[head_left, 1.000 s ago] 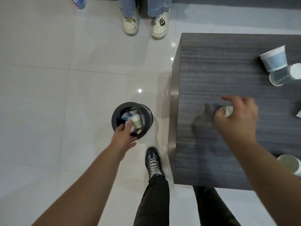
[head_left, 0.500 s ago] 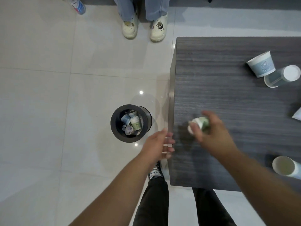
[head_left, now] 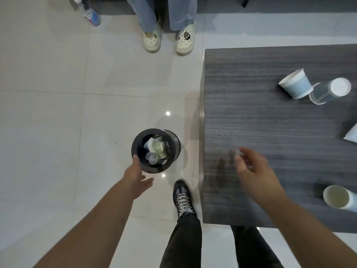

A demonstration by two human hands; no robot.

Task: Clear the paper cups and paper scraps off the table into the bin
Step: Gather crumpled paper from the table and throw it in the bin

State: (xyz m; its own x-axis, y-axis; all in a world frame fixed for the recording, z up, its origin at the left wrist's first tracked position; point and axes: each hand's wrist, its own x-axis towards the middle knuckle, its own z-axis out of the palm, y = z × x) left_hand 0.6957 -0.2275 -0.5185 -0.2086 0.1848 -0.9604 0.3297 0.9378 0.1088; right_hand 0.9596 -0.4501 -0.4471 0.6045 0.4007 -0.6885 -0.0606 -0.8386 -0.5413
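Between loads. Left hand (head_left: 136, 177) spread, empty, beside bin (head_left: 155, 149); right hand (head_left: 255, 171) spread, empty, over table (head_left: 270, 122) near edge. Next, likely: reach lying cup (head_left: 339, 197) at near-right corner.

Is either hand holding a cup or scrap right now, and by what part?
Nothing is held. The left hand is open beside the bin; the right hand is open above the table.

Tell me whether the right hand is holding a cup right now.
No, the right hand hovers open and empty over the table, its fingers spread with no cup between them.
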